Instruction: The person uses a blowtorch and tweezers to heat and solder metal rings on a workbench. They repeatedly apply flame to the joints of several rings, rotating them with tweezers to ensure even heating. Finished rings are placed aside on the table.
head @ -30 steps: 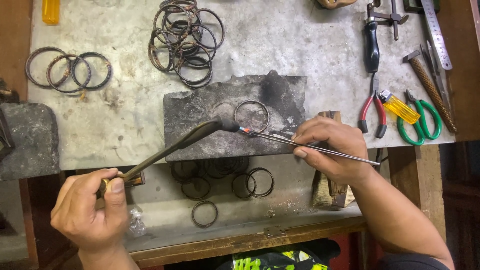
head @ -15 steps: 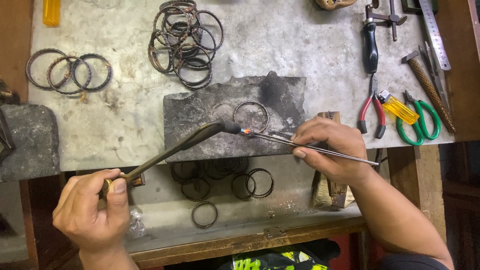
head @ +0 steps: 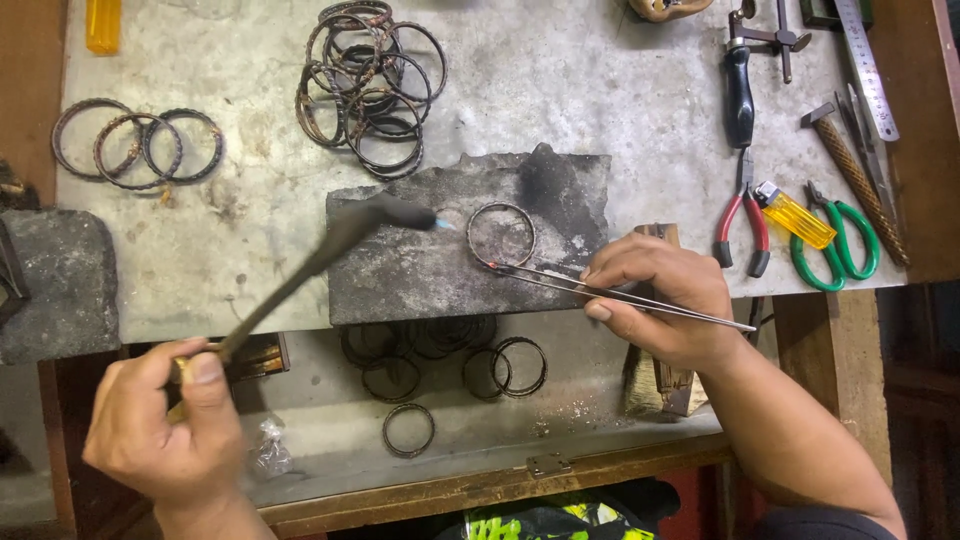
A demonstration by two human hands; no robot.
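Head view: the left hand (head: 165,430) is clenched around the handle of a long dark metal blowtorch (head: 310,270), whose long axis runs up and to the right, with its nozzle pointing right at a thin round metal bangle (head: 501,234). The bangle lies flat on a charred grey soldering block (head: 420,270), up and left of the right hand (head: 655,300), which is the nearer hand. That hand pinches slim steel tweezers (head: 620,292), their axis near level, tips pointing left and apparently touching the bangle's lower rim, where a small red spot glows; the torch itself is blurred.
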